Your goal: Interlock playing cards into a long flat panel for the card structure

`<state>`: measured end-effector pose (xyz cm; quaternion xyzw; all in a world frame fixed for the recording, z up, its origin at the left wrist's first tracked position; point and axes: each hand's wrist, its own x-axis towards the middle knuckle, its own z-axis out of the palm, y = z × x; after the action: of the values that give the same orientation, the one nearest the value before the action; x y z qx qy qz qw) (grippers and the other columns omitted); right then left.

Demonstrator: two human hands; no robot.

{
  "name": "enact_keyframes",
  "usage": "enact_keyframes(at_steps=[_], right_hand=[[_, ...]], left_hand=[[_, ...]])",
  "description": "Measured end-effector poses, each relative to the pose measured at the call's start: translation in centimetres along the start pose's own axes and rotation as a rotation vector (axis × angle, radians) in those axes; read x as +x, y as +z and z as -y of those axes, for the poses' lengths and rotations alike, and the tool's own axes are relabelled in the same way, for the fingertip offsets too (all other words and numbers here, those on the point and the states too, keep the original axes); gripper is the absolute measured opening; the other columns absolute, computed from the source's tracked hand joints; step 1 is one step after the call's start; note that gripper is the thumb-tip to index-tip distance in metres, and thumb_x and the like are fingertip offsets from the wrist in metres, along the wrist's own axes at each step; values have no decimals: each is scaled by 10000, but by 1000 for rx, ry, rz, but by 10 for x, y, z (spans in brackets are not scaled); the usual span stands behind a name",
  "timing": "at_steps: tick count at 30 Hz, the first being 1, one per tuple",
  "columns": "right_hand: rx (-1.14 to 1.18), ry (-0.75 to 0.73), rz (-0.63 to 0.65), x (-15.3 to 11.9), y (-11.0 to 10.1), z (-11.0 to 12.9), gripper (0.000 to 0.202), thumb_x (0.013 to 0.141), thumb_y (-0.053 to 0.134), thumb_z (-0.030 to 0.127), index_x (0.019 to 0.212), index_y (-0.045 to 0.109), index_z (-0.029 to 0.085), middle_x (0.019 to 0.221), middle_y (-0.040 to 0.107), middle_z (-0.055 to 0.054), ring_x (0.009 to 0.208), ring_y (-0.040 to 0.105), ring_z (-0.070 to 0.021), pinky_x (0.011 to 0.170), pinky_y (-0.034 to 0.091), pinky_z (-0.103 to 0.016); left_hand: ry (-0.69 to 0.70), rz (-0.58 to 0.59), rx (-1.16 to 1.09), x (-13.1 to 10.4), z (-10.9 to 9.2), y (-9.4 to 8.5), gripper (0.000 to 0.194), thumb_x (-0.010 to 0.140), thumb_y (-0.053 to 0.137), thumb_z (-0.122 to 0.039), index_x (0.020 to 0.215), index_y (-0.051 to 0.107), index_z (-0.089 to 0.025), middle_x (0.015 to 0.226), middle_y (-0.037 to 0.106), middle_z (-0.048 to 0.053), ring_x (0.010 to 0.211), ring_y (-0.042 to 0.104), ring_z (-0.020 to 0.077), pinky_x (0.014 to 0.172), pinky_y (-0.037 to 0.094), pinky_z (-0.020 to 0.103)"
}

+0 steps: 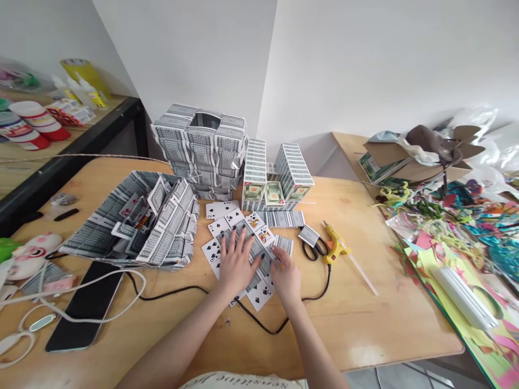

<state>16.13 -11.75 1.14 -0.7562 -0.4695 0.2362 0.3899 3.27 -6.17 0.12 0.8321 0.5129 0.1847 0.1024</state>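
Flattening the card strip (257,249), I guess
It's mid tabletop (348,329) under the left hand (237,265), fingers splayed, gripping nothing; right hand (287,278) curls at 3 o'clock, can't tell if pinching. Next move probably needs steady pressure.

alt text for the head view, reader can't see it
A left hand lies spread over patterned playing cards, right hand close beside it, on a wooden table. Behind stands a card-covered structure; a yellow glue gun lies rightward.
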Motion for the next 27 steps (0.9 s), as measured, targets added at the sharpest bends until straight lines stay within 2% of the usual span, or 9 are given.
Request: enact_keyframes(at_steps=[4,7,9,12,15,19,23,27], right_hand=[[53,-20,24,-3,2,-7,380,718,429,158,1068,574,191,1037,655,-64,955,618,-191,843,492,-336],[31,-46,24,-6,3,-13,400,700,430,137,1062,595,181,1043,644,-74,926,616,-194,820,501,-339],[11,-74,21,-8,4,-16,416,685,421,121,1053,607,180,1041,639,-76,900,614,-191,801,505,-338],[8,-105,13,-9,5,-19,438,676,411,106,1061,607,181,1036,635,-75,917,601,-188,819,494,-338],[48,-102,16,-11,6,-21,430,684,435,116,1080,589,184,1053,632,-77,956,591,-194,843,482,-348],[154,-53,56,-10,1,-21,426,705,537,197,1131,545,197,1107,619,-76,1030,566,-211,908,445,-389],[333,71,173,4,-12,-20,530,611,705,315,1104,564,180,1087,631,-90,1026,573,-236,905,448,-382],[546,412,335,29,-28,-20,338,712,609,449,865,652,151,843,695,-91,787,650,-214,717,515,-335]], left_hand=[[1,0,-9,0,-1,-2,473,836,447,-423,1247,476,-192,1432,296,83,1328,179,339,1069,78,544],[19,-5,-7,0,-2,-5,440,841,455,-385,1241,479,-204,1426,310,79,1322,195,343,1062,100,562],[69,-1,-21,0,-1,-8,393,855,443,-337,1236,483,-248,1418,331,48,1322,212,320,1062,131,559],[213,32,-75,1,0,-9,356,875,409,-242,1214,498,-306,1382,391,-6,1314,258,253,1073,189,511],[331,58,-134,1,3,-6,338,883,388,-188,1160,546,-300,1309,483,-28,1285,320,208,1081,213,480],[357,42,-188,1,5,1,316,882,381,-168,1089,597,-270,1215,571,-27,1238,393,209,1074,211,509],[364,17,-241,1,4,2,343,859,379,-117,1095,595,-241,1180,597,-15,1216,423,212,1069,219,522],[360,-20,-286,1,4,1,389,848,340,-64,1070,607,-240,1153,614,-15,1189,458,193,1065,241,512]])
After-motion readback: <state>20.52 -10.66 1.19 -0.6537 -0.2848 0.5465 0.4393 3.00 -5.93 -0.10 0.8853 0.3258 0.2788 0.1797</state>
